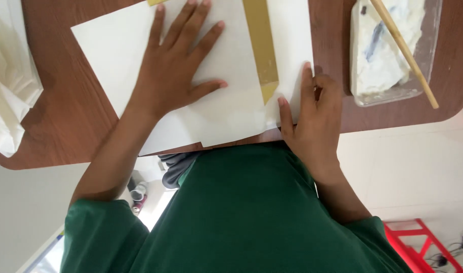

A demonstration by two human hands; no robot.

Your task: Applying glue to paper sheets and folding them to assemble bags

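Note:
A large white sheet of paper (110, 55) lies on the brown wooden table (64, 116), with a gold strip (261, 45) running down it to a pointed end. My left hand (175, 65) lies flat on the middle of the sheet, fingers spread. At the sheet's right edge my right hand (312, 116) presses on the paper, its forefinger beside the gold strip's tip and its other fingers partly curled. Neither hand grips anything.
A clear plastic tray (433, 35) with a white pasty mass stands at the far right, a wooden stick (408, 55) resting across it. Crumpled white plastic (9, 86) lies at the left table edge. A red frame (423, 242) stands on the floor.

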